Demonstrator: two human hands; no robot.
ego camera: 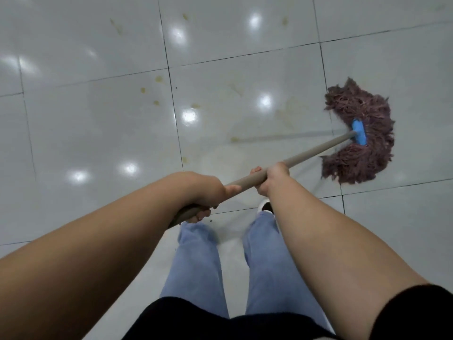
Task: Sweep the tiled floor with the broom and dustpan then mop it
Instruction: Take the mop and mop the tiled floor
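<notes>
One mop (360, 133) lies on the tiled floor (98, 119); two hands, left hand (198, 192) and right hand (272, 177), have fingers grasping its one handle (311, 152)

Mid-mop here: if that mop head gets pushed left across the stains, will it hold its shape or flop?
Probably flop: the mop head is loose strands fanned flat on the floor, so they should trail and drag. Only the blue clamp looks rigid. If wet, it likely feels heavy.

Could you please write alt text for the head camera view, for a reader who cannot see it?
Seen from above, both hands grip a mop handle: the left hand near its end, the right hand further down. The brownish mop head rests on glossy pale floor tiles marked with yellowish stains.
</notes>
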